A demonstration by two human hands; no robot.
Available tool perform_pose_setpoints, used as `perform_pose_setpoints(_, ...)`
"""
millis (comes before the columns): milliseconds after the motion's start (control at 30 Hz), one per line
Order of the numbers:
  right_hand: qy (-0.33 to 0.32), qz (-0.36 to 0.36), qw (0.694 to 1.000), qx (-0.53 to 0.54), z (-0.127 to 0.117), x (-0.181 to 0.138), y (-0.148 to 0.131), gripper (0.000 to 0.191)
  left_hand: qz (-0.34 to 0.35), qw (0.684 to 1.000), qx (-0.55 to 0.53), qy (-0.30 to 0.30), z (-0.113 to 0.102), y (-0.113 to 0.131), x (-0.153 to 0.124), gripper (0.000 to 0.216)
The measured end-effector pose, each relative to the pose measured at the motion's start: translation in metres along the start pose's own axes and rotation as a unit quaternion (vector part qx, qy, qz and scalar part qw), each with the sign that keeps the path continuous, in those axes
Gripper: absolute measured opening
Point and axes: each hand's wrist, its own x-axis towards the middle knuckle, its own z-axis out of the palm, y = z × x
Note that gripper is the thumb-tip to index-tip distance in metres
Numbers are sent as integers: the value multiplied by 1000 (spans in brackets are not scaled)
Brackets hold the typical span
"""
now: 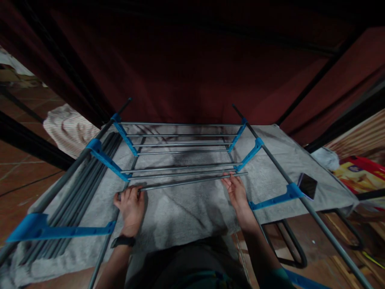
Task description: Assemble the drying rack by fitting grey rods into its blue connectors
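A loose grey metal rod (180, 183) lies crosswise between my hands, its right end a little higher in the picture. My left hand (130, 205) is closed over its left end, the fingers curled around it. Toward the other end, my right hand (236, 192) pinches the rod with its fingertips, and the tip sticks out past them. Just beyond is a rack frame of grey tubes with blue plastic brackets (110, 160). Several crossbars (185, 144) span its far brackets. The nearer brackets, left (75, 232) and right (275, 197), carry no crossbars.
Several loose grey tubes (76, 200) lie in a bundle at the left on a grey cloth (186, 216). A phone (307, 186) rests at the right beside the frame's upright. Dark red fabric (186, 72) hangs behind. A red and yellow package (361, 174) is at far right.
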Motion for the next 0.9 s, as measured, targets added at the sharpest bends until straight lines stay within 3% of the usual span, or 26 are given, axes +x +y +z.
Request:
perform_pose_setpoints(233,-6,-20,1000,-5,17,4,-15,23,-19,999,-22,23,-1,-9,0,29)
perform_pose_setpoints(533,-22,-27,999,-2,28,13,-26,25,-22,999,-42,10,-5,-20,3,32)
perform_pose_setpoints(700,-53,-20,998,-21,35,16,-26,26,-58,995,-79,24,-10,-21,3,26)
perform_pose_setpoints(900,-39,-37,998,-29,42,24,-23,25,-90,988,-116,43,-17,-17,-3,23)
